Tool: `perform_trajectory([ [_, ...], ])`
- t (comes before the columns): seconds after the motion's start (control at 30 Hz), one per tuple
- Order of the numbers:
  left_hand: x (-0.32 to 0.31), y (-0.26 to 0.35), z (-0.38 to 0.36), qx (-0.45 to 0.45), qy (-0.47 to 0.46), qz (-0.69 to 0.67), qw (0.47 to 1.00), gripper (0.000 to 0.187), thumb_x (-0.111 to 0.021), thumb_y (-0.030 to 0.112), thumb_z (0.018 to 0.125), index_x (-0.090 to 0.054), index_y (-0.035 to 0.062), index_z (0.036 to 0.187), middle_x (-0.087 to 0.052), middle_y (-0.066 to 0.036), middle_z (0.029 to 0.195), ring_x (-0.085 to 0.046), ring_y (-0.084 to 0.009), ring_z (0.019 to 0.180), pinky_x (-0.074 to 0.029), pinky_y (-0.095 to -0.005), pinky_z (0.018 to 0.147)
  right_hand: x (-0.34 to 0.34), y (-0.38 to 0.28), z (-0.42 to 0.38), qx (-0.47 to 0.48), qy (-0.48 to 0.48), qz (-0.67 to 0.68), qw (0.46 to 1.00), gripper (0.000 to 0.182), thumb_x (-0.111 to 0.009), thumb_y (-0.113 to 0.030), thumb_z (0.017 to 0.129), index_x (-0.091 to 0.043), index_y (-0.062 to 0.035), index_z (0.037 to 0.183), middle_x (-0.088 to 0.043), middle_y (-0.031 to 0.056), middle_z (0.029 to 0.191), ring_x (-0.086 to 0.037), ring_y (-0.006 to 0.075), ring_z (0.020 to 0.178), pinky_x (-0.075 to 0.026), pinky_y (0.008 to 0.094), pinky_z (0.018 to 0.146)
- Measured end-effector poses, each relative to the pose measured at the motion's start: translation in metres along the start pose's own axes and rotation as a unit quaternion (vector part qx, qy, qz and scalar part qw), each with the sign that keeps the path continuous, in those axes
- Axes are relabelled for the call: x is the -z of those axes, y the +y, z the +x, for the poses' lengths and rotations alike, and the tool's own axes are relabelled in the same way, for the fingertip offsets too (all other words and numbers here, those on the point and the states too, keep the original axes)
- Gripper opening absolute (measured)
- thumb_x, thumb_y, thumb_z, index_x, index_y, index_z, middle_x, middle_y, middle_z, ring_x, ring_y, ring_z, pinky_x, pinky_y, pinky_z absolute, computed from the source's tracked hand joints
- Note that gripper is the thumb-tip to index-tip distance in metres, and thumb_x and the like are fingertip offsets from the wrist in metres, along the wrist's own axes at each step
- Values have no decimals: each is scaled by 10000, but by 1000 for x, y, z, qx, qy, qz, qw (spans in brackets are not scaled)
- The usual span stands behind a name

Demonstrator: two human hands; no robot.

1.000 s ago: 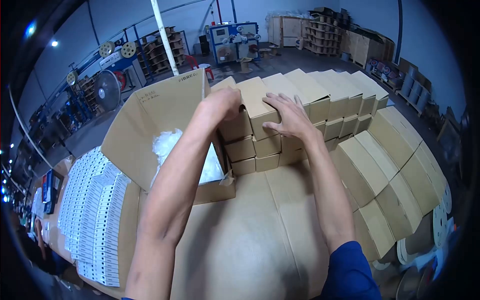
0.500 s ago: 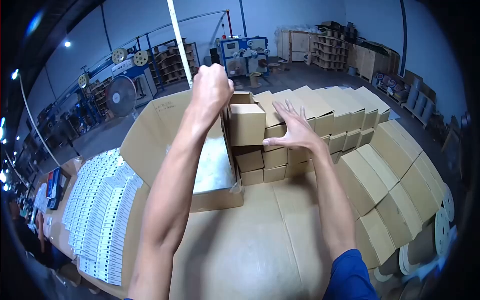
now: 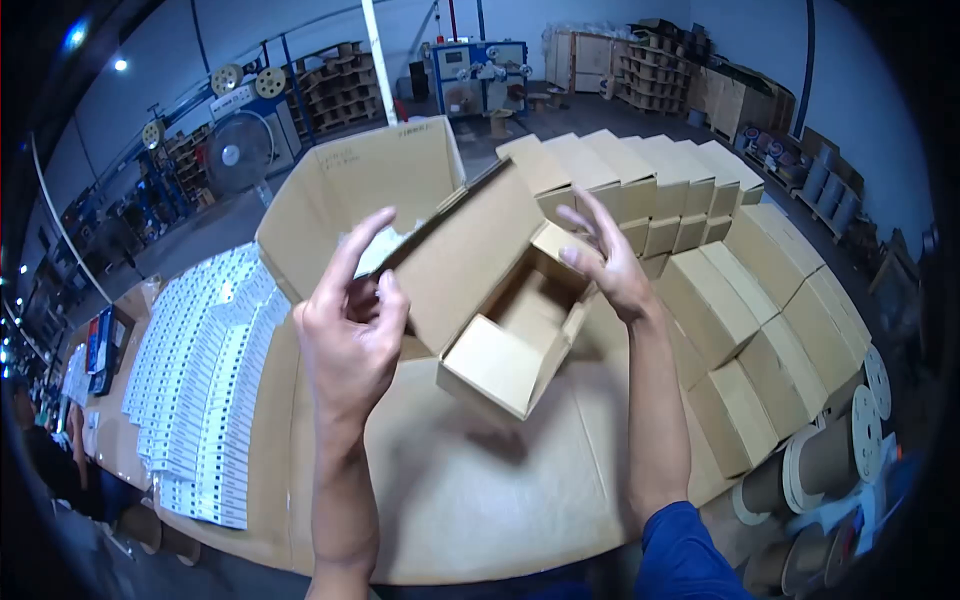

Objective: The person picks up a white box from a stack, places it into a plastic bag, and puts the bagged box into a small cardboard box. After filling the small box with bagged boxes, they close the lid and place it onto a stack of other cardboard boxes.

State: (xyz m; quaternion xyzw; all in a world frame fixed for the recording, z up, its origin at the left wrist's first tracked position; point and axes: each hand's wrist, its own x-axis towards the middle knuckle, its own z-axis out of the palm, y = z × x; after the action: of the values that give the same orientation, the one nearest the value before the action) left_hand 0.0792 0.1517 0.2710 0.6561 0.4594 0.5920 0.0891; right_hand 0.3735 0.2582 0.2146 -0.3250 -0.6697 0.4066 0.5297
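Observation:
An opened cardboard box (image 3: 492,362) is tilted above the table, its lid raised toward my left and its hollow inside showing. My right hand (image 3: 618,268) grips the box at its far right end, thumb by the small end flap. Beside the lid's left edge is my left hand (image 3: 355,325), thumb and forefinger curved but apart, with no object visible between them. Behind the lid stands a large open carton (image 3: 340,185), with some white material partly visible inside.
Rows of closed cardboard boxes (image 3: 625,165) are stacked at the back, and more boxes (image 3: 735,300) stand at the right. White labelled strips (image 3: 205,390) cover the table's left side. Spools (image 3: 840,450) sit beyond the right edge. Another person (image 3: 60,450) is at far left.
A box has come off the back stack toward me and now shows its raised lid and hollow inside. My left hand has lowered from a fist and opened; my right hand now grips the box.

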Motion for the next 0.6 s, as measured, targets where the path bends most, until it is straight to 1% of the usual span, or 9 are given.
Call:
perform_trajectory([
  [0.03,0,-8,-13,15,8,-94,995,445,-575,-39,946,-631,36,1382,-552,45,635,-490,1,573,-405,-195,528,-3,3,-14,-11,-18,-3,1000,1071,-877,-309,776,-274,-40,1619,-417,280,1566,-456,346,1431,-357,437,1188],
  [0.13,20,-70,-54,102,-54,-180,977,331,-570,-7,998,-569,37,1326,-574,43,693,-506,-3,604,-406,-187,523,-26,23,-72,-55,-92,39,993,1092,-906,-226,737,-287,-9,1610,-439,187,1569,-427,270,1450,-321,389,1213],
  [0.2,11,-112,-84,184,-19,-278,943,227,-584,20,1019,-547,49,1241,-611,25,717,-518,-12,584,-414,-200,516,-53,46,-112,-120,-75,30,989,1176,-930,-230,678,-262,42,1607,-402,160,1600,-361,267,1495,-262,384,1242],
  [0.27,11,-150,-112,257,-37,-318,912,160,-599,39,1027,-545,63,1176,-660,-9,773,-575,-27,632,-443,-212,540,-81,71,-141,-137,-52,26,989,1147,-874,-150,694,-221,28,1619,-405,174,1590,-353,279,1496,-251,383,1243],
  [0.33,9,-194,-139,303,-48,-322,896,204,-596,46,1029,-541,66,1225,-679,-13,835,-620,-46,739,-505,-225,642,-106,81,-161,-135,-25,-26,990,1113,-804,-108,707,-188,7,1627,-426,208,1568,-385,293,1476,-294,388,1223],
  [0.37,10,-209,-148,322,-69,-279,902,280,-616,61,1017,-524,63,1281,-682,-47,940,-634,-88,850,-520,-257,732,-119,80,-169,-132,-13,-60,989,1091,-752,-79,712,-166,-9,1630,-443,238,1551,-418,306,1455,-336,395,1204],
  [0.43,18,-218,-155,357,-113,-190,907,436,-656,91,993,-490,58,1395,-686,-116,1150,-662,-172,1073,-549,-320,913,-142,83,-174,-166,14,-74,983,1059,-746,-92,725,-186,-4,1620,-458,249,1536,-433,317,1443,-335,397,1204],
  [0.5,26,-199,-173,259,-116,-122,951,629,-698,125,954,-402,65,1505,-583,-156,1333,-592,-225,1238,-505,-368,1017,-156,107,-184,-183,44,-63,980,1027,-746,-111,739,-213,-11,1611,-456,266,1517,-422,351,1449,-331,418,1211],
  [0.6,38,-141,-192,169,-172,42,970,843,-747,176,881,-306,52,1588,-428,-201,1526,-456,-329,1421,-386,-428,1170,-174,118,-190,-91,68,-198,974,1003,-765,-130,734,-255,-19,1590,-432,267,1509,-388,379,1464,-341,446,1208],
])
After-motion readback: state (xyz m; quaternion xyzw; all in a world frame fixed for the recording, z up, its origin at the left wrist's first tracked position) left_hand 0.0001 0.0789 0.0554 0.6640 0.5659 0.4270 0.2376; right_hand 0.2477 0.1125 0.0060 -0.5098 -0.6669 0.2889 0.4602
